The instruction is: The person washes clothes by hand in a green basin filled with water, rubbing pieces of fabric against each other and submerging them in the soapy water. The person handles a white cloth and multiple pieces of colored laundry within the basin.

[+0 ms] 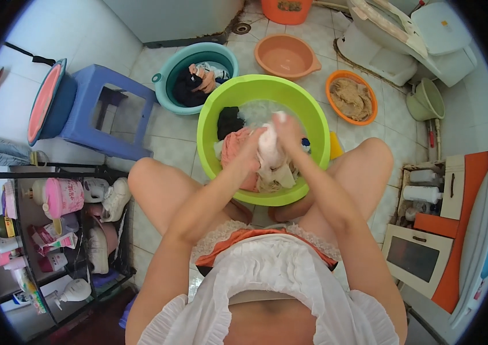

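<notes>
A large lime-green basin (320,123) stands between my knees with soapy water and wet laundry in it. My left hand (251,148) is closed on a wet white cloth (269,145) above the water. My right hand (287,130) grips the same cloth a little farther off, slightly blurred. Its lower part hangs down toward a beige cloth (278,177) near the basin's front. Beside my left hand lies a pink garment (234,147), with a black cloth (230,122) behind it at the left wall. Which garment the white cloth is, I cannot tell.
Around the basin stand a teal basin (165,86) with dark and peach clothes, an empty-looking peach basin (287,56) and an orange basin (372,95) holding brown cloth. A blue stool (85,106) and a shelf rack (25,253) are left; a toilet (379,54) and cabinet (416,253) right.
</notes>
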The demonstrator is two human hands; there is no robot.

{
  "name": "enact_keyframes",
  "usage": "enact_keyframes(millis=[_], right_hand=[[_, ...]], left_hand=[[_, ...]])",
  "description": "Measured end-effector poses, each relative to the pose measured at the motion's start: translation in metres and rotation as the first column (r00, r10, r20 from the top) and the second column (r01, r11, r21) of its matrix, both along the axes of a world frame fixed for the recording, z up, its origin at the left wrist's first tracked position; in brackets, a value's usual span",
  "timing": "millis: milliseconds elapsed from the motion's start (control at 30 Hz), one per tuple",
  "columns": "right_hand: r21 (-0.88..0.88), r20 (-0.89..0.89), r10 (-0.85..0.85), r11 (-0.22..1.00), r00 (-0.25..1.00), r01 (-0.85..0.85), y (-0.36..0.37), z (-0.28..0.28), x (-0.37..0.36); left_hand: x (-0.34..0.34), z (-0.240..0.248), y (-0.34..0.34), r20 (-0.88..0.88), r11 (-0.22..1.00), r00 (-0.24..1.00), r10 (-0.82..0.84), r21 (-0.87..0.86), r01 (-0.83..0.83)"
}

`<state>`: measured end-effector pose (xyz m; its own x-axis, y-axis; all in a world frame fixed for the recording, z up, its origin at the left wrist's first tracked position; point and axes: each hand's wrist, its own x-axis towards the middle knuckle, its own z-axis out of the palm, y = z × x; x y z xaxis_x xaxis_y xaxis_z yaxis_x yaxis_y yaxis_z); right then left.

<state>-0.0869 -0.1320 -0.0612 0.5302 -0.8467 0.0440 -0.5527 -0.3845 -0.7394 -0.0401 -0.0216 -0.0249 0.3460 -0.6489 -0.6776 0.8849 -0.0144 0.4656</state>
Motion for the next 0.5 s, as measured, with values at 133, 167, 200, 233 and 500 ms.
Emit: enact_keyframes(millis=[133,167,200,233,500], right_hand=[[0.705,0.33,-0.245,0.706,0.912,-0.065,-0.029,0.009,-0.002],[0.741,0.385,-0.272,0.66,0.882,-0.12,-0.031,0.014,-0.003],[0.692,0.357,-0.199,0.713,0.913,-0.115,-0.036,0.008,-0.007],[0.694,0.352,-0.196,0.711,0.915,-0.115,-0.026,0.018,-0.008],[-0.196,0.156,0.412,0.904,0.898,-0.381,0.06,0.048,-0.008]], left_hand=[[0.036,-0.023,0.018,-0.147,0.986,0.987,0.058,-0.147,-0.08],[0.046,-0.041,0.021,-0.15,0.984,0.987,0.062,-0.157,-0.085],[0.051,-0.056,0.018,-0.147,0.977,0.987,0.068,-0.191,-0.096],[0.051,-0.051,0.02,-0.142,0.97,0.986,0.089,-0.211,-0.118],[0.017,-0.027,0.005,-0.196,0.964,0.963,0.186,-0.151,-0.217]])
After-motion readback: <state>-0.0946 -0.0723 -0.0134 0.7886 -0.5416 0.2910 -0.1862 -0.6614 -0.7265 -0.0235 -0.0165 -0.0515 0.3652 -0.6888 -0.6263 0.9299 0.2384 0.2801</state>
